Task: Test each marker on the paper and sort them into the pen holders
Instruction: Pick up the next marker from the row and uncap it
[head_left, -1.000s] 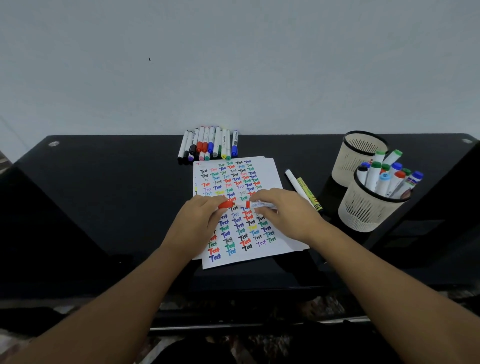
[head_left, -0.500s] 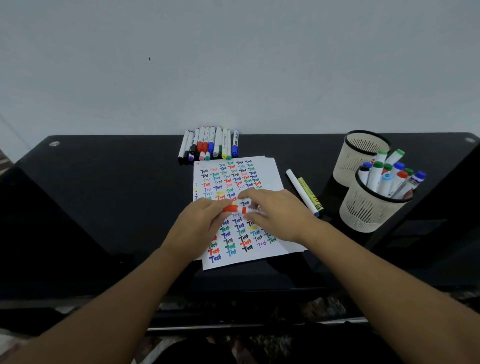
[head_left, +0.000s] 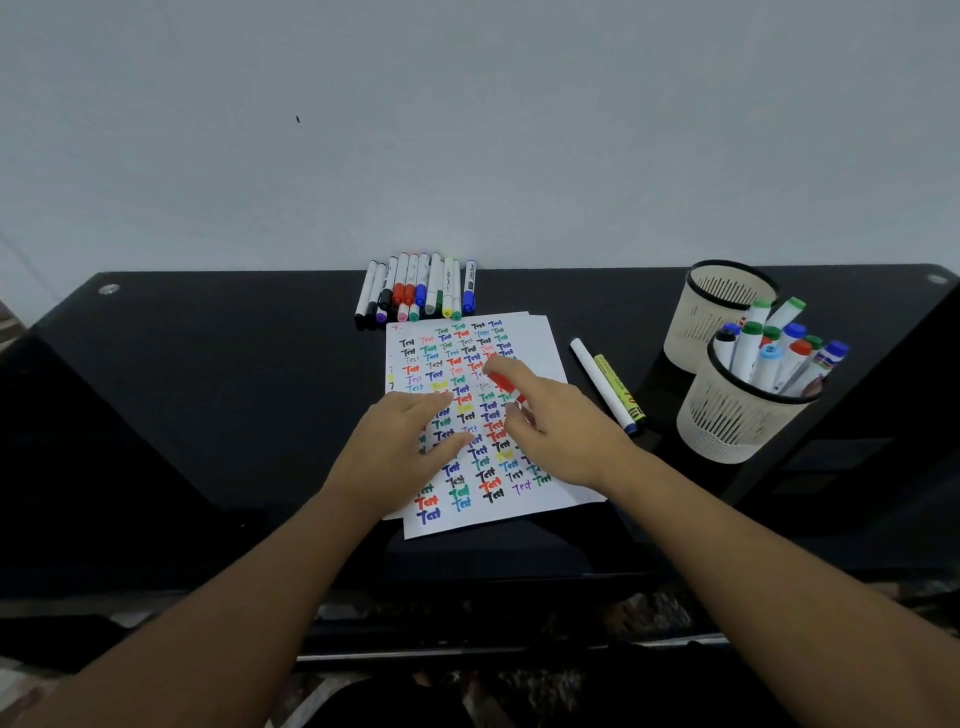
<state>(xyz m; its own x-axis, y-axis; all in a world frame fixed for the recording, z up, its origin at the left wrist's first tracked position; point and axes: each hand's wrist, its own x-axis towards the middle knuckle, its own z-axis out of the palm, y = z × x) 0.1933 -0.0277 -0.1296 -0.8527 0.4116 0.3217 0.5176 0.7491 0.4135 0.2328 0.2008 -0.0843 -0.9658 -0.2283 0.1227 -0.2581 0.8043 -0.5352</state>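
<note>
Nearest to us, our left hand (head_left: 402, 447) lies on the paper (head_left: 540, 340) with its fingers loosely spread, holding nothing and pinning the sheet to the table (head_left: 208, 389). Just beyond it our right hand (head_left: 558, 431) curls its fingers round a red marker (head_left: 506, 387), whose red end pokes out toward the upper part of the page; we cannot tell whether that end is a cap or a bare tip. The paper is thin, white and flat, a small stack by its offset edges, and it is nearly filled with rows of the word "Test" in many colours, so we judge the testing well advanced. Beside the sheet on the right, two slim markers (head_left: 605, 387) lie side by side on the glossy black tabletop, one white, one yellow. Further right stands the near pen holder (head_left: 737, 421), a round cream perforated cup with a black rim, crowded with upright capped markers; behind it, touching or nearly so, the far pen holder (head_left: 711, 306) looks empty. At the back edge a row of markers (head_left: 415, 288) waits against the wall, smooth plastic barrels with coloured caps, which we take as still to be tested and sorted.
</note>
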